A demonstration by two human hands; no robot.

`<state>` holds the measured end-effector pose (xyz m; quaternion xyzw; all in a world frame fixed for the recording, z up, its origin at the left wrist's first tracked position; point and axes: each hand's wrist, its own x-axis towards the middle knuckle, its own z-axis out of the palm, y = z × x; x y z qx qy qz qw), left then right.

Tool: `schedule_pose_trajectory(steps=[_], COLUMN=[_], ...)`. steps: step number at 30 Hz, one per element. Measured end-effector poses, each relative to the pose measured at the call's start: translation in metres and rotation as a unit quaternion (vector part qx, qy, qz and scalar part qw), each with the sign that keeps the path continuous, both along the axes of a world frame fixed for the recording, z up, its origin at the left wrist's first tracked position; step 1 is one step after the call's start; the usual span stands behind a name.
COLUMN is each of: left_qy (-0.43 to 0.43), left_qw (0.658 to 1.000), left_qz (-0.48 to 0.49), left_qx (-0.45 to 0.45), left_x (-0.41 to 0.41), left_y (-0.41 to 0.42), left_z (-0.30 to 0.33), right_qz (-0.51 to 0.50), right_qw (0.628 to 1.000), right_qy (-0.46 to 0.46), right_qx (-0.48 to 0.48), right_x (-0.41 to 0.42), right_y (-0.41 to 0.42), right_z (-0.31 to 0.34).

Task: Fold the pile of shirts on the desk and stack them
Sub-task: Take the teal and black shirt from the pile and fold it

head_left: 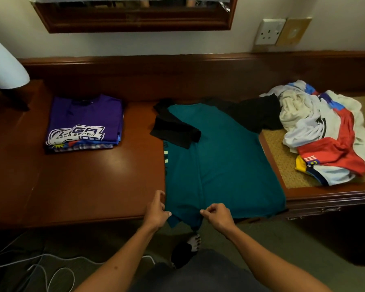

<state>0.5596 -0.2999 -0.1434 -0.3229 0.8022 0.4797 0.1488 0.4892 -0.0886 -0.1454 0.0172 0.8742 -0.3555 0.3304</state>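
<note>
Wooden desk (pixel 76 186): teal shirt (pixel 219 165) flat at the near edge, left hand (pixel 156 211) and right hand (pixel 217 216) pinching its hem; folded stack (pixel 84 123) left, unfolded pile (pixel 325 131) right.

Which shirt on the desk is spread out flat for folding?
The teal shirt with black sleeves, in the middle. The purple shirt tops the folded stack on the left; the rest lie crumpled in the pile on the right.

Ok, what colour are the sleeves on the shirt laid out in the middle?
Black, against a teal body; the shirt shows in the head view.
</note>
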Motion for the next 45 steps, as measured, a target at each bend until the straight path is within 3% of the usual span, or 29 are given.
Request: schedule_pose_trajectory(steps=[6, 16, 23, 32, 35, 41, 45], left_qy=[0.006, -0.008, -0.009, -0.060, -0.063, -0.026, -0.015], left_qw=[1.000, 0.999, 0.998, 0.998, 0.998, 0.994, 0.991], left_qz=[0.027, 0.031, -0.051, -0.022, 0.002, 0.107, 0.134], left_qx=[-0.012, -0.012, -0.019, -0.013, 0.000, 0.012, -0.019], left_x=[0.005, 0.003, 0.003, -0.045, -0.089, -0.200, -0.264], left_y=[-0.003, -0.004, -0.013, -0.059, -0.074, -0.102, -0.117], left_z=[0.000, 0.002, 0.014, 0.027, 0.033, 0.040, 0.034], right_qz=[0.031, -0.006, 0.065, 0.141, 0.191, 0.336, 0.460], right_qw=[0.996, 0.996, 0.989, 0.971, 0.949, 0.852, 0.796], right_qy=[0.038, 0.063, 0.116, 0.182, 0.238, 0.363, 0.336], right_qx=[0.080, -0.065, 0.068, 0.066, 0.080, 0.169, 0.203], right_x=[-0.001, 0.002, -0.008, -0.083, -0.124, -0.210, -0.255], right_y=[-0.017, -0.002, -0.001, -0.031, -0.051, -0.100, -0.121], right_z=[-0.002, 0.002, 0.005, 0.033, 0.041, 0.046, 0.027])
